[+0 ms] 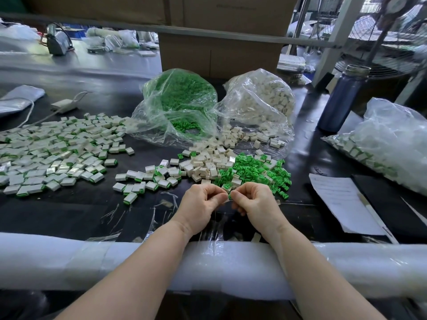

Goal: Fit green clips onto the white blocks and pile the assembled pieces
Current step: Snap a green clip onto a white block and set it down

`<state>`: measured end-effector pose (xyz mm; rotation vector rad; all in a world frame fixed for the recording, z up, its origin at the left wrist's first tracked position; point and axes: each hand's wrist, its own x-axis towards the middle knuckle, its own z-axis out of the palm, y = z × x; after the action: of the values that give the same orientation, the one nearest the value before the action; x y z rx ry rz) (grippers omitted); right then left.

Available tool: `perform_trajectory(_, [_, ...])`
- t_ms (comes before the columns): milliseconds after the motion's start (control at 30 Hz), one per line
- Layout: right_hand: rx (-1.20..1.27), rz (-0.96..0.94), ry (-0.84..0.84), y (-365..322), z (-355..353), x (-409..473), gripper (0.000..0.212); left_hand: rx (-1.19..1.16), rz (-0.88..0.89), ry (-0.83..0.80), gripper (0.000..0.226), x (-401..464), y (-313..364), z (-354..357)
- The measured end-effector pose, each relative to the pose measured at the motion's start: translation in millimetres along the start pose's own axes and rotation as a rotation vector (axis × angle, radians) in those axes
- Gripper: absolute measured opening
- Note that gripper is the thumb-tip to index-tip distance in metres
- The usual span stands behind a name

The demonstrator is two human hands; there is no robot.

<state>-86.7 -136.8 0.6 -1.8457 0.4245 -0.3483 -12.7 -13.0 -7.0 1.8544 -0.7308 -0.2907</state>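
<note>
the black table [76, 211] is bearing everything, with white foam padding [138, 262] lying along its near edge under my forearms. the pile of assembled pieces [53, 153] is spreading across the left half, white blocks with green showing at their edges. at the back, a clear bag of green clips [182, 100] is sitting just beside a clear bag of white blocks [261, 98], both open toward me. a third bag [390, 146] is lying at the right, near a blue bottle [339, 100] and a sheet of paper [339, 202]. loose white blocks [208, 162] and loose green clips [261, 169] are lying touching each other just beyond my hands. my left hand [198, 206] and right hand [256, 204] are meeting fingertip to fingertip, fingers curled and pinching one small piece [227, 192] between them; green is showing at it, and i cannot tell whether the clip is seated.
</note>
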Motion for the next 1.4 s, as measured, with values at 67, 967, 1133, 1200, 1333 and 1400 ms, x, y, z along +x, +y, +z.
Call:
perform_trajectory(67, [-0.024,0.004,-0.020,0.2,-0.8,-0.1,0.021,0.021,0.005,-0.014,0.009,-0.8,0.0,-0.2])
perform_trajectory(967, [0.135,-0.049,0.069,4.5,-0.9,0.4,0.013,-0.033,-0.002,-0.023,0.012,1.5,0.3,2.1])
perform_trajectory(1133, [0.063,-0.032,0.058,4.5,0.9,1.4,0.020,-0.003,0.009,-0.050,0.012,1.0,-0.5,2.3])
perform_trajectory(1200, [0.023,-0.032,0.051,4.2,1.0,1.7,0.022,0.026,0.013,-0.044,0.011,0.2,0.1,2.2])
perform_trajectory(1333, [-0.032,-0.032,0.038,4.1,0.0,1.9,0.023,0.077,0.009,-0.035,0.012,-1.0,0.3,3.3])
perform_trajectory(1400, [-0.036,-0.031,0.034,4.1,-0.5,1.6,0.024,0.085,0.005,-0.036,0.013,-1.3,0.2,3.3])
